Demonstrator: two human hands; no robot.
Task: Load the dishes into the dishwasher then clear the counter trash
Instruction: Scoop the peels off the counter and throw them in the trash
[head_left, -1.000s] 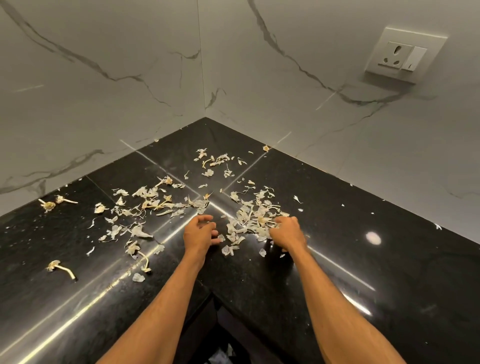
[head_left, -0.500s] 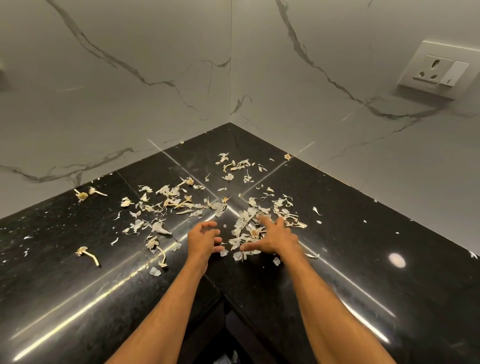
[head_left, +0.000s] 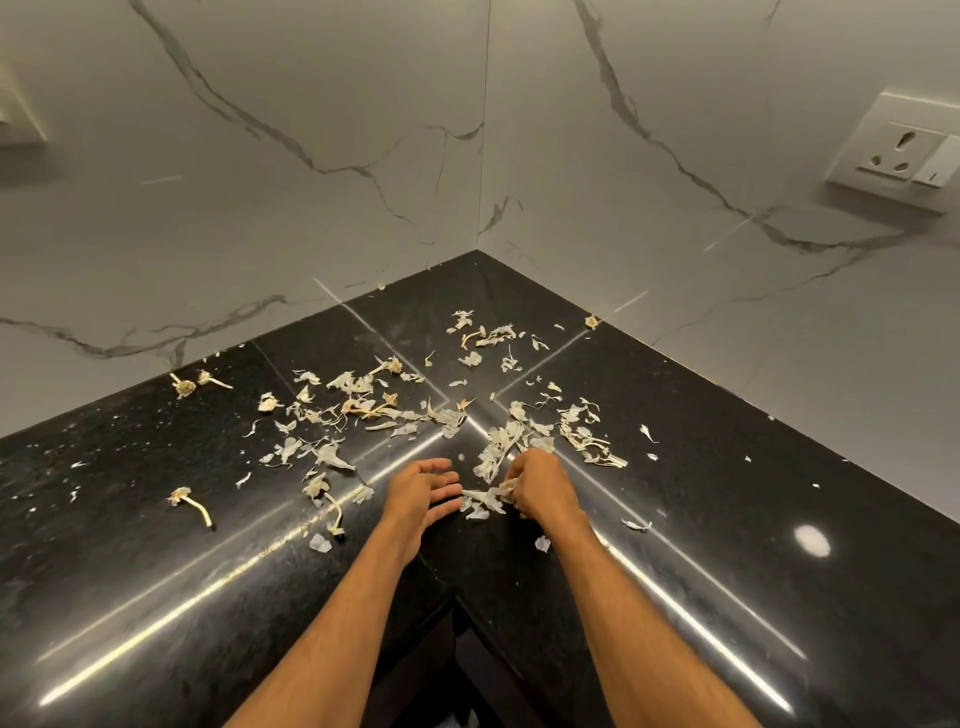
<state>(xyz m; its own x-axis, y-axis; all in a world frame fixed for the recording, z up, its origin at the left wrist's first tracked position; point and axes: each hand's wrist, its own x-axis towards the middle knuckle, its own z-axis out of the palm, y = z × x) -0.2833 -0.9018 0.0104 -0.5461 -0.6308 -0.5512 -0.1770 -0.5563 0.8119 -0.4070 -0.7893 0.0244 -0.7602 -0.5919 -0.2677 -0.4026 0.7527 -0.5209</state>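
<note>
I am looking down from the head camera at a shiny black counter (head_left: 779, 467) that bends round a corner. Grey marble walls (head_left: 311, 208) stand behind it. A white socket (head_left: 898, 156) sits on the wall at the right.

Dry garlic peels (head_left: 498, 452) lie all over the counter. The thickest bunch is right in front of the hands, near where the two counter pieces meet. More peels are spread out to the left of it, and a smaller group lies farther back, near the corner of the walls. A few garlic stems (head_left: 192, 506) with little root ends lie well apart on the left side, and two of them are close to the left wall.

The right hand (head_left: 545, 486) is curled up tight. Its fingers grip a clump of the peels, and some bits stick out on the left side of the fist. The fist is low on the counter, at the near edge of the thick bunch.

The left hand (head_left: 418, 491) is just beside it, with its fingers loose and only a little bent. It holds nothing. Its fingertips point toward the clump and are very near it, but I cannot tell if they touch it.

A small round spot of light (head_left: 812, 540) shines on the counter at the right.
</note>
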